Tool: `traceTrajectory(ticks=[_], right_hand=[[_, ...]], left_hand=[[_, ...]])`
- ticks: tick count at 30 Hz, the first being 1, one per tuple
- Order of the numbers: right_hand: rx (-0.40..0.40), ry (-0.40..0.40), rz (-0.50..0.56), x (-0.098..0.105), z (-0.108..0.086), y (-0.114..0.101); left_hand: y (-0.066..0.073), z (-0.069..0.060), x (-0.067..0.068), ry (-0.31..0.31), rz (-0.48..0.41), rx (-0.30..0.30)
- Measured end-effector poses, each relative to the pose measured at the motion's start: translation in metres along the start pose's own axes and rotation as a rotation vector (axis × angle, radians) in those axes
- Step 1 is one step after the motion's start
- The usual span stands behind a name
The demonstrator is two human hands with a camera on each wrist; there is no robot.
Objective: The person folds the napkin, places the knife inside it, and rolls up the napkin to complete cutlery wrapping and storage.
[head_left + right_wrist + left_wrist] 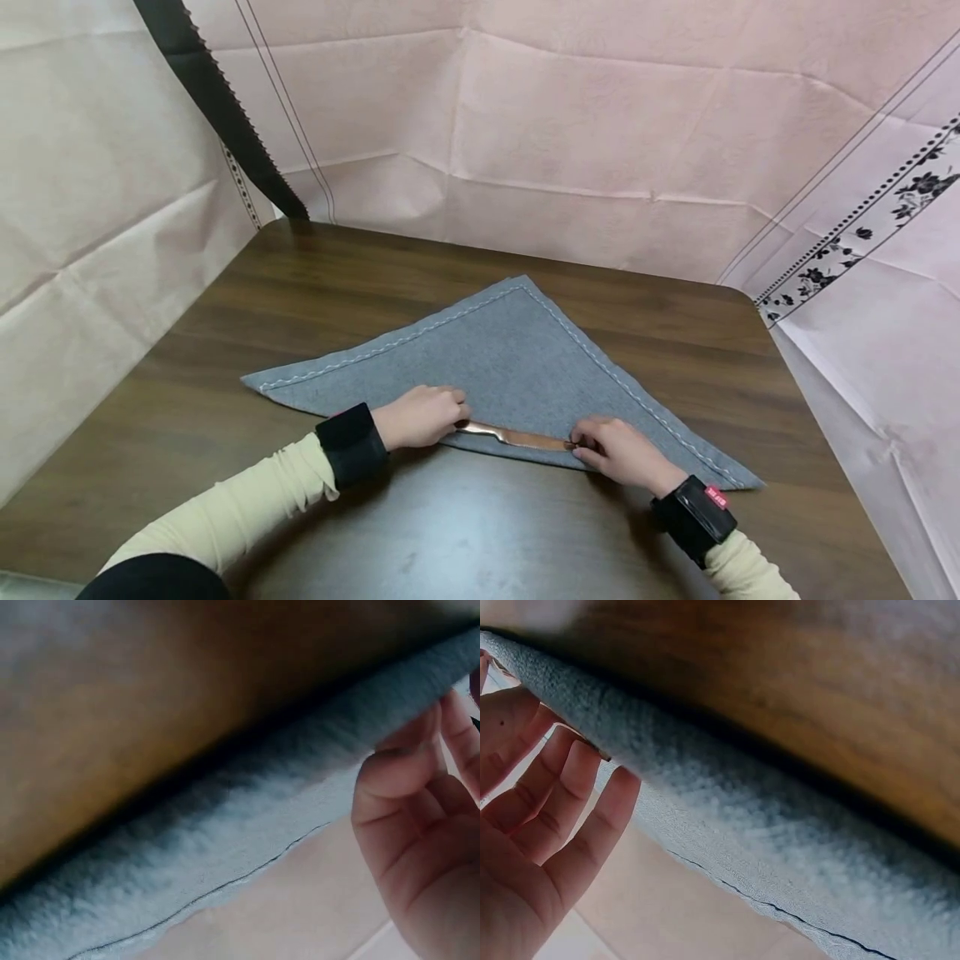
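Table knife, copper-toned, on near fold of napkin. Right hand pinching blade tip; left hand curled round handle end. Knife likely stiff, slick; handle surest hold. Napkin probably soft, light.

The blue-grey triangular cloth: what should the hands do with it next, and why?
Probably fold the long near edge of the blue-grey triangular cloth up over the shiny copper-coloured knife, because the knife lies mostly uncovered along that edge, with the left hand and right hand at its two ends.
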State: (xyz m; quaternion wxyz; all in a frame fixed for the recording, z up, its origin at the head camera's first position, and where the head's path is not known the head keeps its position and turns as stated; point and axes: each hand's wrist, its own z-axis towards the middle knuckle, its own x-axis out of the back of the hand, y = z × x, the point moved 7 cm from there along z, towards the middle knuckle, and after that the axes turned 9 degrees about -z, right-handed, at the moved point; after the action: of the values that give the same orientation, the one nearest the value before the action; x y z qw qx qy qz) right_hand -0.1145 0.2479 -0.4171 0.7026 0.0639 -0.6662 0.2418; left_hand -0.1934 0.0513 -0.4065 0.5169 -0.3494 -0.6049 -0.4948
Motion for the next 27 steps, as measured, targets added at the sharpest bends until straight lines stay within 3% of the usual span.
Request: traceTrajectory(ticks=[4, 7, 10, 15, 19, 22, 24, 27], right_hand=[[-0.018, -0.012, 0.006, -0.001, 0.004, 0.000], [-0.017, -0.028, 0.013, -0.002, 0.007, 0.000], [-0.008, -0.032, 0.016, -0.002, 0.008, -0.001], [0.001, -0.040, 0.008, 0.001, 0.006, -0.001], [0.007, -0.054, 0.004, 0.001, 0.007, -0.001], [0.011, -0.060, 0.003, 0.000, 0.007, -0.001], [0.013, -0.062, 0.002, -0.001, 0.008, -0.001], [0.008, -0.063, 0.004, -0.001, 0.008, -0.001]], left_hand=[[-0.005, -0.005, 0.004, 0.024, -0.032, 0.015], [-0.018, -0.019, 0.017, 0.094, -0.034, 0.054], [-0.042, -0.044, 0.035, 0.184, -0.002, 0.132], [-0.095, -0.104, 0.062, 0.254, 0.000, 0.378], [-0.132, -0.154, 0.069, 0.183, -0.008, 0.595], [-0.152, -0.184, 0.064, 0.079, -0.075, 0.724], [-0.161, -0.198, 0.057, 0.035, -0.134, 0.775], [-0.167, -0.208, 0.048, 0.014, -0.249, 0.785]])
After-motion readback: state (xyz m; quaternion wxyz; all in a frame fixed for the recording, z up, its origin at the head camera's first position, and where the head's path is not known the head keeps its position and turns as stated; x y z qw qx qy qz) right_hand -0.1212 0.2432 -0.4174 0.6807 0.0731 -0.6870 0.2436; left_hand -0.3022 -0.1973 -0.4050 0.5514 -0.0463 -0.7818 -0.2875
